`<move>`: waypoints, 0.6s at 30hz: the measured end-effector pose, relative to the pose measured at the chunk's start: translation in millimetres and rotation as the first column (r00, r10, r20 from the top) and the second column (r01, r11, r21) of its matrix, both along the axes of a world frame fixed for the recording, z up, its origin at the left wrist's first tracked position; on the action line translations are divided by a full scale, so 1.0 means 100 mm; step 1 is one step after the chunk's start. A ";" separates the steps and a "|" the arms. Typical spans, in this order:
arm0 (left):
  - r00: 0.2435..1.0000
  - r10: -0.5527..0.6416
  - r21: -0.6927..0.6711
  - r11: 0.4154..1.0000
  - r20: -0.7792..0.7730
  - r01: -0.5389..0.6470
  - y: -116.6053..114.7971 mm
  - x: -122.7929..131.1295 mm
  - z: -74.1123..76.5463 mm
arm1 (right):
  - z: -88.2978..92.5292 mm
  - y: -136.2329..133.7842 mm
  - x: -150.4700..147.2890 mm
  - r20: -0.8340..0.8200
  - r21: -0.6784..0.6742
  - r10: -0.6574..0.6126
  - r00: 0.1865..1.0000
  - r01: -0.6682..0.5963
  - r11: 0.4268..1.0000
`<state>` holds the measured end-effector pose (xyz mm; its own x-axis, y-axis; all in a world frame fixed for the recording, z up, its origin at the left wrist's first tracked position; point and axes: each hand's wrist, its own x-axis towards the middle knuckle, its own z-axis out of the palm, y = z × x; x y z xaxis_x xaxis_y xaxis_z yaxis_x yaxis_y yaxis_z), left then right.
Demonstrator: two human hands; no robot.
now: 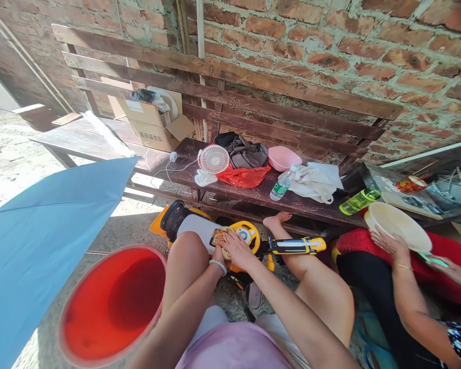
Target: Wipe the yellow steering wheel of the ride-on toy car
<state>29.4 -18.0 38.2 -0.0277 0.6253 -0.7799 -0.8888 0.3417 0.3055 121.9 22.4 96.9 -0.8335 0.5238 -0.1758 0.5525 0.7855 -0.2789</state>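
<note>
- The right hand (238, 250) lies curled over a mottled tan wad (219, 236), fingers pressing it down.
- The left hand (217, 254), with one white bead bracelet (218, 265) at its wrist, is tucked beneath; I cannot tell its grip.
- The wad sits at centre frame, under both hands, against the round yellow wheel (249, 234) of one glossy plastic toy car (194, 225).
- Lower left: one smooth red basin (111, 307) and one blue umbrella (42, 230).
- On the rough plank bench (253, 195) above: one white fan (214, 159), one pink bowl (282, 158), two bottles, clear (280, 185) and green (359, 201).
- Far right, another person's hand (386, 241) touches a pale round plate (399, 225).
</note>
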 end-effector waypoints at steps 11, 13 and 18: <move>0.985 -0.094 -0.102 0.992 -0.146 0.079 -0.02 -0.10 -0.06 | 0.10 0.46 -0.39 0.232 0.131 -0.134 0.963 0.105 0.986; 0.973 -0.147 -0.081 0.988 -0.176 0.134 0.00 -0.09 -0.08 | 0.12 0.55 -0.30 0.254 0.142 -0.246 0.935 0.216 0.966; 0.960 -0.160 -0.089 0.986 -0.229 0.143 0.07 -0.01 -0.09 | 0.11 0.70 0.05 0.349 0.154 -0.537 0.768 0.518 0.841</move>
<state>28.2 -10.8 28.7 -0.1244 0.5795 -0.8054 -0.7309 0.4954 0.4693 127.4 92.3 108.2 -0.3026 0.8772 -0.3728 0.9363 0.3468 0.0558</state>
